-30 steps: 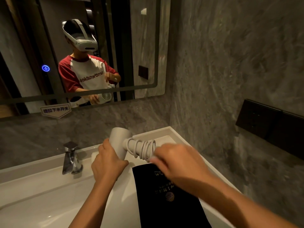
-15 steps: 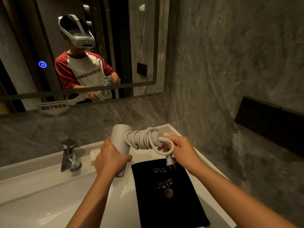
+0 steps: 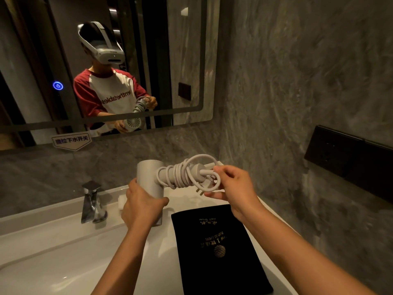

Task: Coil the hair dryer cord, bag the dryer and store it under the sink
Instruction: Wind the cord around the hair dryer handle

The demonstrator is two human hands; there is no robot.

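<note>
A white hair dryer (image 3: 150, 177) hangs in the air above the sink counter, its barrel upright in my left hand (image 3: 140, 206). The white cord (image 3: 182, 174) is wound in several turns around the handle, which points right. My right hand (image 3: 232, 189) pinches the cord's last loop at the handle's end, and the plug (image 3: 202, 189) dangles just under it. A black drawstring bag (image 3: 217, 250) with gold print lies flat on the counter below my right hand.
The white sink basin (image 3: 53, 256) lies at lower left with a chrome tap (image 3: 91, 203) behind it. A mirror (image 3: 127, 50) covers the back wall and shows a person with the dryer. Black wall sockets (image 3: 348, 158) sit on the grey stone wall at right.
My right hand wound the last turns, then drew back to the right with the cord's end loop. The plug now hangs free below the handle's end, and the dryer sits slightly higher.
</note>
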